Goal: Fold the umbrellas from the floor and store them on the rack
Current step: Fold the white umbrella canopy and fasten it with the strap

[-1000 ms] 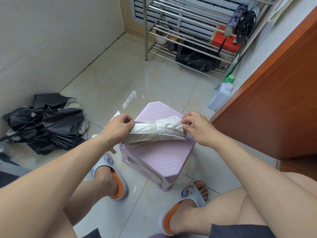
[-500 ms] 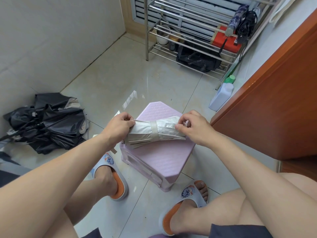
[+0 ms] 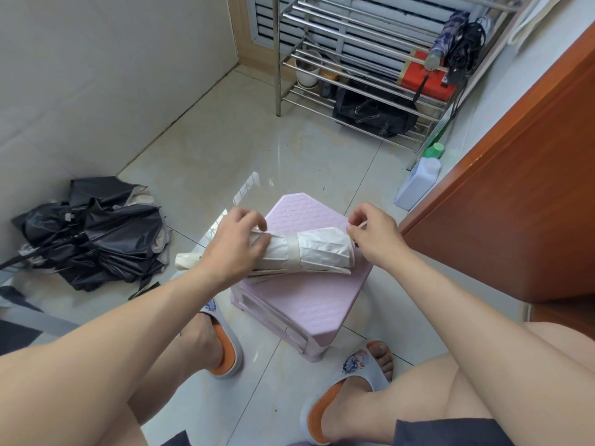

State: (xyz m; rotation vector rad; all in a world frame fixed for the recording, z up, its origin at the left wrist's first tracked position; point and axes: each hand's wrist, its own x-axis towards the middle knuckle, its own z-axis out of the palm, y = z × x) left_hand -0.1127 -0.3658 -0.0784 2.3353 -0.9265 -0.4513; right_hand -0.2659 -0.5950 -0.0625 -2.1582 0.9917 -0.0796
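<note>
Two hands work our folded white umbrella (image 3: 317, 251) on the pink stool (image 3: 309, 297): left hand (image 3: 236, 244) grips it, right hand (image 3: 375, 235) pinches its 3 o'clock end; black umbrellas (image 3: 93, 233) lie at 9 o'clock.

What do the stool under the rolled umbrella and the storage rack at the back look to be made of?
Stool: apparently moulded plastic, pale lilac, matte, with a brick-like relief pattern on top. Rack: seemingly stainless or chromed steel tubing, going by its bright reflective round bars.
</note>
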